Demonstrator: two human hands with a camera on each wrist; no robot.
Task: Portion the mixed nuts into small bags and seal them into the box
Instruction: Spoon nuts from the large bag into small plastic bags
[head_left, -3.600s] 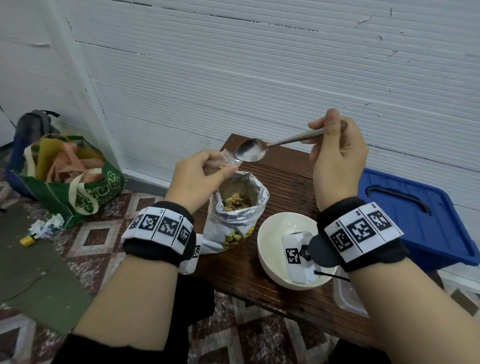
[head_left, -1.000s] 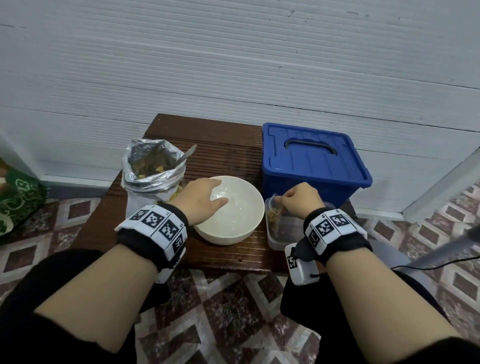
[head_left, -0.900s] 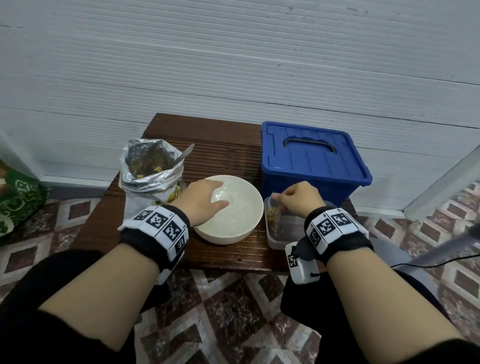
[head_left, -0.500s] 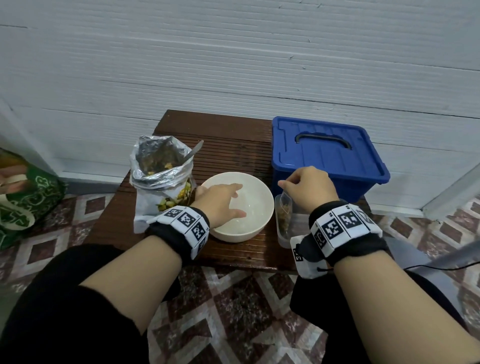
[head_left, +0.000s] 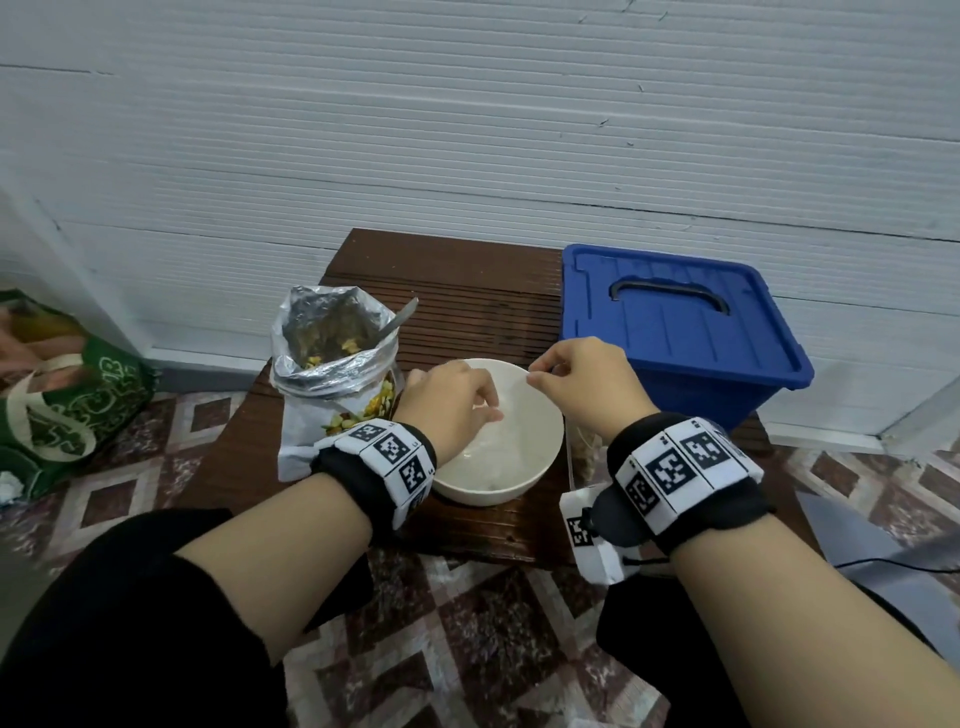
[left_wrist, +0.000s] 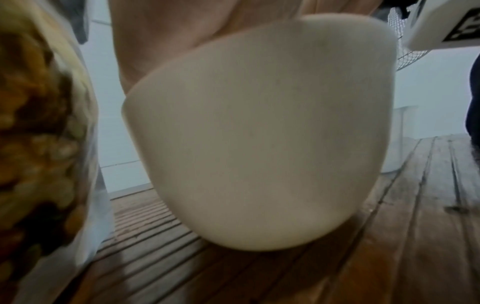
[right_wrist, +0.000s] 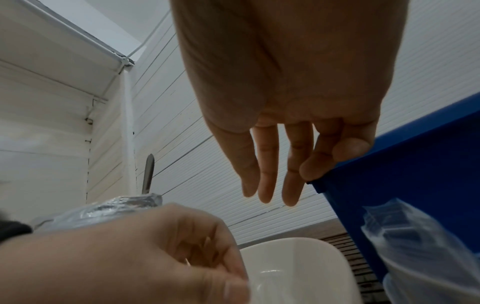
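A foil bag of mixed nuts (head_left: 332, 364) stands open on the table's left with a spoon (head_left: 402, 317) stuck in it. A white bowl (head_left: 519, 467) sits in the middle. My left hand (head_left: 457, 405) hovers over the bowl's left rim with curled fingers. My right hand (head_left: 582, 384) is above the right rim, thumb and forefinger pinched together. A thin small clear bag (head_left: 511, 395) seems to stretch between the two hands; it is hard to make out. The blue lidded box (head_left: 675, 332) stands shut at the right.
A clear plastic container (head_left: 584, 457) with some nuts sits between the bowl and the blue box, partly behind my right wrist. The small wooden table (head_left: 467, 291) stands against a white wall. A green tote (head_left: 67, 410) lies on the tiled floor at the left.
My right hand has left the clear container and moved left over the bowl's rim. My left hand has lifted off the bowl and curled its fingers. The spoon, held earlier, now stands in the nut bag.
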